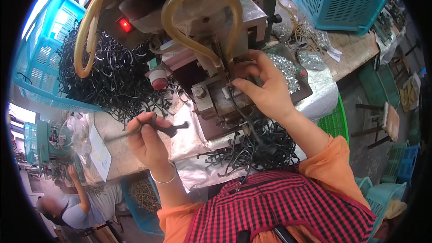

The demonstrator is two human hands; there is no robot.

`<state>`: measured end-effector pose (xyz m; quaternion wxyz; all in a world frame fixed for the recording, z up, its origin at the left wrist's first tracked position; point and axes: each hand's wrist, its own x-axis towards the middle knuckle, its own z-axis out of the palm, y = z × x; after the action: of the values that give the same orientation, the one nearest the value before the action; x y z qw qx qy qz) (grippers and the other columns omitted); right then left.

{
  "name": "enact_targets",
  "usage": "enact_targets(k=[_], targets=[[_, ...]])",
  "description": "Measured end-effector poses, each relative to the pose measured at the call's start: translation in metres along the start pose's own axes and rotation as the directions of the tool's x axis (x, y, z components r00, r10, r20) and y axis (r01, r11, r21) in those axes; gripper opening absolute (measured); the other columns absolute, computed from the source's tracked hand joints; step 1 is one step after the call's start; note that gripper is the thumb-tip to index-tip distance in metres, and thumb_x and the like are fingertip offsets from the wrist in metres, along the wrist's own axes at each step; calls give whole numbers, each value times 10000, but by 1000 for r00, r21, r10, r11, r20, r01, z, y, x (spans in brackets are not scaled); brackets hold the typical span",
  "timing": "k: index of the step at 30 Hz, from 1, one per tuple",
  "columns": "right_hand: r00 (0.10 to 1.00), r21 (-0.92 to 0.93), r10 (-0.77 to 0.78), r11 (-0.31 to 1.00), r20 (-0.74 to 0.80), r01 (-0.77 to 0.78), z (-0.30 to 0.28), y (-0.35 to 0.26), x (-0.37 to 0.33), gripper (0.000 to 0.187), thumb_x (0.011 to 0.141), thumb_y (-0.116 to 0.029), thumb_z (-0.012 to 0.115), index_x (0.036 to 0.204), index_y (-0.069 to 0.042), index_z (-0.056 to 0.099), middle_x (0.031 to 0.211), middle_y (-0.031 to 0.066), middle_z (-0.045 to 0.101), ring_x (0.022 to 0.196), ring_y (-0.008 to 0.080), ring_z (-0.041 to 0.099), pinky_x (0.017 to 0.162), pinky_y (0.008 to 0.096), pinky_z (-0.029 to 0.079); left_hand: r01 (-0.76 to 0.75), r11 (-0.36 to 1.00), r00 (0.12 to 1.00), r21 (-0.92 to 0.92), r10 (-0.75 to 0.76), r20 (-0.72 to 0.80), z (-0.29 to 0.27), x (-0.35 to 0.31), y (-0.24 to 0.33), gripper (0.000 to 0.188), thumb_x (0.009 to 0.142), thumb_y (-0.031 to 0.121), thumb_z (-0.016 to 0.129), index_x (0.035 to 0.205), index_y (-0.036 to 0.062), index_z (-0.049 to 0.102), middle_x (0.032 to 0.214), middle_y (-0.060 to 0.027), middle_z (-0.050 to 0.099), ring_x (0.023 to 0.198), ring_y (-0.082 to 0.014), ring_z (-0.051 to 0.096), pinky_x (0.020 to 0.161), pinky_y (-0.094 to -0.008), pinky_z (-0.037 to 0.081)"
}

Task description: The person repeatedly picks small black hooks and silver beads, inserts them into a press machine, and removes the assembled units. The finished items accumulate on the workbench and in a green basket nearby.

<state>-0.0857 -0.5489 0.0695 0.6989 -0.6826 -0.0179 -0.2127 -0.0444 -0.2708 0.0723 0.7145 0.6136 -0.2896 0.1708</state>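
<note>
My left hand is closed, its thumb and fingers pinching a black curved piece with a forked end, left of a bench press machine. My right hand reaches into the machine's work area. Its thumb and forefinger are bent close together at the metal fixture, under two yellowish hoses. What those fingertips grip is hidden by the fingers and the tooling. A thin black curved part runs from the fixture toward me. Below it, a heap of similar black pieces lies before the machine.
A blue basket at the left spills a large heap of black pieces. Small shiny metal bits lie right of the machine. A red button juts from its left. Another blue basket stands back right; a person sits at lower left.
</note>
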Motion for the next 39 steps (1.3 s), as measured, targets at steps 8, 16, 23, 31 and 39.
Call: enact_targets(k=[8, 16, 23, 31, 39], targets=[[1000, 64, 13, 998, 16, -14, 12, -23, -11, 689, 851, -10, 683, 1459, 45, 364, 1100, 103, 690, 1071, 200, 637, 1016, 319, 449, -329, 879, 943, 345, 325, 71, 74, 55, 29, 173, 1004, -27, 574, 1170, -73, 590, 1047, -183, 697, 844, -213, 716, 771, -283, 564], [966, -950, -253, 310, -57, 25, -81, 41, -28, 291, 784, -124, 769, 1069, -81, 736, 1350, 240, 585, 1364, 426, 468, 1083, 519, 425, 904, 419, 362, -85, -646, 672, 93, -4, 54, 393, 1101, 211, 359, 1268, -101, 530, 703, -168, 669, 523, -235, 652, 492, -307, 552], [922, -910, -367, 412, -122, 43, -106, 70, -22, 123, 786, -120, 769, 872, -69, 696, 1162, 181, 677, 1168, 384, 607, 953, 466, 495, 942, -67, 165, -328, -759, 629, 119, 3, 41, 437, 1098, 221, 339, 1363, -83, 506, 681, -136, 674, 412, -166, 565, 358, -218, 440], [905, -766, -342, 642, -252, 29, -90, 66, -14, 80, 849, -92, 682, 887, -44, 632, 857, 129, 662, 829, 337, 637, 748, 416, 494, 943, -74, 142, -326, -794, 591, 127, 1, 43, 454, 1093, 252, 367, 1431, -30, 482, 751, -102, 703, 483, -172, 619, 404, -225, 482], [916, -574, -204, 818, -347, -35, -112, 100, -33, 235, 956, -61, 669, 1183, -6, 686, 1100, 95, 719, 1032, 177, 674, 934, 314, 520, 848, 485, 512, -212, -649, 563, 65, -47, 10, 257, 1041, 175, 588, 1232, 7, 630, 1011, -140, 742, 807, -180, 732, 634, -277, 601]])
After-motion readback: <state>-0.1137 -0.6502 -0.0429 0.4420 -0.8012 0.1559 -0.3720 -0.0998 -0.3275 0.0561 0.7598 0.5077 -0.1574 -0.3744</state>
